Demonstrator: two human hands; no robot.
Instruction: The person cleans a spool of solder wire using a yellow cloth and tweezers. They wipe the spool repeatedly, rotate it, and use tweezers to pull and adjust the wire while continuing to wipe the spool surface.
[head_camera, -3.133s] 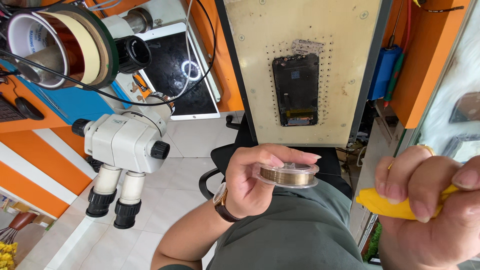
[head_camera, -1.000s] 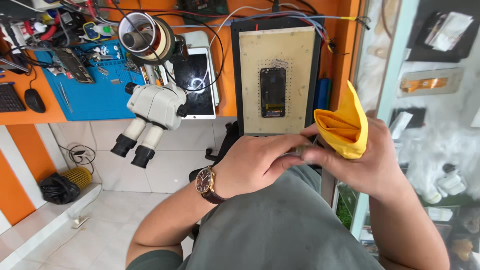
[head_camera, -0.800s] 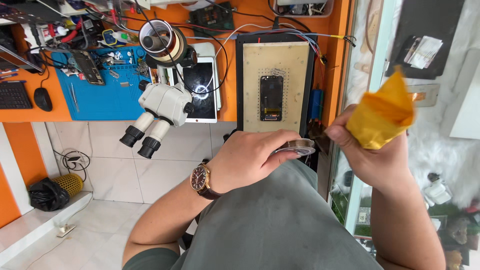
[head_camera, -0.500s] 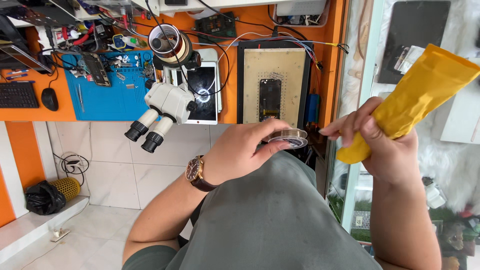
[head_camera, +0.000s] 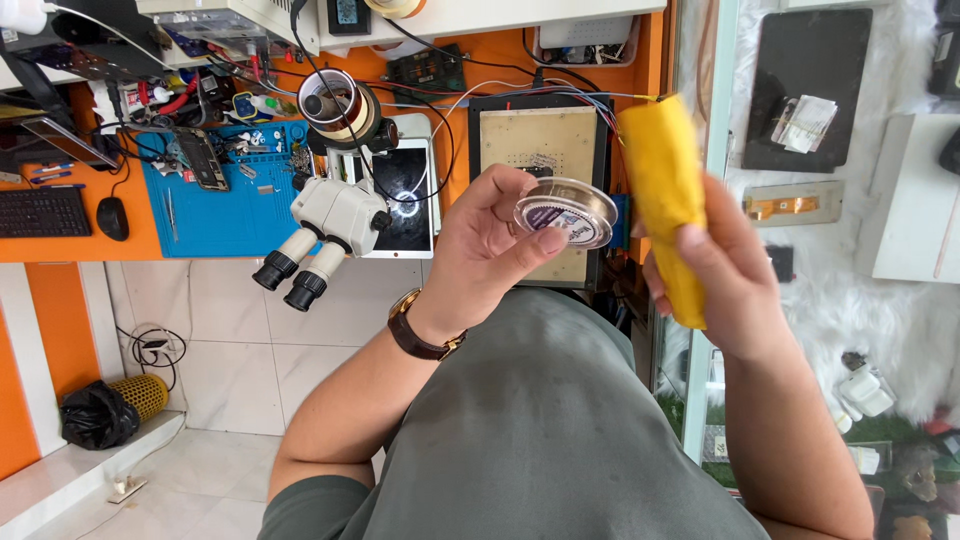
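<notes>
Held up in front of the chest, the left hand (head_camera: 490, 255) pinches a small clear round spool (head_camera: 566, 212) between thumb and fingers, its flat face turned toward the camera; a brown-strapped wristwatch (head_camera: 418, 328) sits on that wrist. Far to the left, a black keyboard (head_camera: 42, 212) and a black mouse (head_camera: 112, 218) lie on an orange workbench (head_camera: 140, 240), with a blue work mat (head_camera: 225, 205) strewn with small tools beside them. Below the bench, a black bag (head_camera: 92, 415) rests against a yellow mesh basket (head_camera: 145, 393) by a white tiled wall. Nearer the middle, a white stereo microscope (head_camera: 325, 230) hangs over the bench edge, a ring of copper-coloured wire (head_camera: 335, 103) just above it and a white tablet (head_camera: 408, 200) with a dark screen beside it. Behind the spool stands a black-framed tan perforated plate (head_camera: 540, 150). Just right of the spool, apart from it, the right hand (head_camera: 725, 275) is wrapped around a yellow cloth rolled into a tube (head_camera: 668, 195), which stands roughly upright in the fist. Beyond that hand, a glass panel edge (head_camera: 712, 110) runs downward, and a dark tray (head_camera: 805, 90) rests on white furry material (head_camera: 880, 300).
</notes>
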